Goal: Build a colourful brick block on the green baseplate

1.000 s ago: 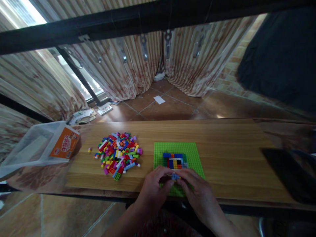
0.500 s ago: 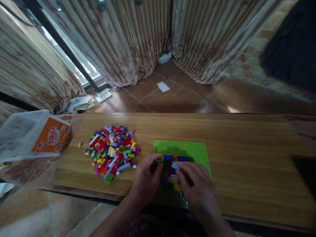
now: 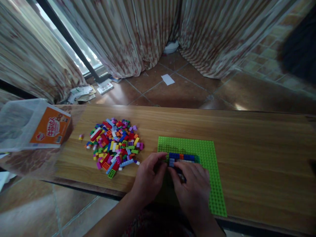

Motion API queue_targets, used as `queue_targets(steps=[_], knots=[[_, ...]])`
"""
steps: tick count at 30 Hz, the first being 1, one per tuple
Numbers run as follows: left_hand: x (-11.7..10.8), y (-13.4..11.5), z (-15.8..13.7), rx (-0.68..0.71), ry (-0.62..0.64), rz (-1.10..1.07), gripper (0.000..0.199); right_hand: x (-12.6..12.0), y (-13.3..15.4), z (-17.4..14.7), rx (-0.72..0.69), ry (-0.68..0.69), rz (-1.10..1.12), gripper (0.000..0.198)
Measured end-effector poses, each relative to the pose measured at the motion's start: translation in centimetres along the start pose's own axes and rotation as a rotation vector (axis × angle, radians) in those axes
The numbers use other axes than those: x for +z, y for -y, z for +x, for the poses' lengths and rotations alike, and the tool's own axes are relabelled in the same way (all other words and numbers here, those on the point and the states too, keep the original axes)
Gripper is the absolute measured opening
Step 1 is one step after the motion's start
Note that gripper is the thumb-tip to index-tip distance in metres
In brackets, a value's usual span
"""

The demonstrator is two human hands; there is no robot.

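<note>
A green studded baseplate [image 3: 217, 184] lies on the table in front of me, with a low brick build [image 3: 189, 157] on it. The build's back row is blue with one orange brick. My right hand [image 3: 192, 184] is over the build, thumb and index finger closed on a small light blue brick [image 3: 171, 161] at its left end. Fingers hide most of the build. My left hand [image 3: 150, 174] rests at the build's left edge, fingers curved, with a gap between thumb and index finger; nothing shows in it.
Left of the baseplate, a pile of loose coloured bricks [image 3: 116, 144] covers part of the wooden table [image 3: 259, 158]. One small brick [image 3: 81, 137] lies apart from it. A clear plastic tub [image 3: 22, 125] with an orange label lies on its side at the table's left end. Curtains hang beyond.
My right hand has moved the light blue brick back and left, onto the build's left end. The left hand stays beside the build. The whole view has shifted slightly.
</note>
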State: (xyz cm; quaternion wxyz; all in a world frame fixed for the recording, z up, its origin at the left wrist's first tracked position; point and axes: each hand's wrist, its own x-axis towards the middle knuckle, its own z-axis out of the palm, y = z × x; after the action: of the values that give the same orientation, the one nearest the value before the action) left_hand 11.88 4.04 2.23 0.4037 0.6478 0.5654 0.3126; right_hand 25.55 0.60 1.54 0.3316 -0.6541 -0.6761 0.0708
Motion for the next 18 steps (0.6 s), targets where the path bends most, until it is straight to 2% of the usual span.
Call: queue_targets(steps=[11,18], knots=[[0.25,-0.65,0.3,0.001,-0.017,0.01,0.024,-0.58,-0.53,0.23,-0.017,0.03,0.02,0.012],[0.89,-0.97,1.01,-0.064,-0.037,0.03,0.02,-0.39,-0.53,0.46,-0.042,0.021,-0.001,0.014]])
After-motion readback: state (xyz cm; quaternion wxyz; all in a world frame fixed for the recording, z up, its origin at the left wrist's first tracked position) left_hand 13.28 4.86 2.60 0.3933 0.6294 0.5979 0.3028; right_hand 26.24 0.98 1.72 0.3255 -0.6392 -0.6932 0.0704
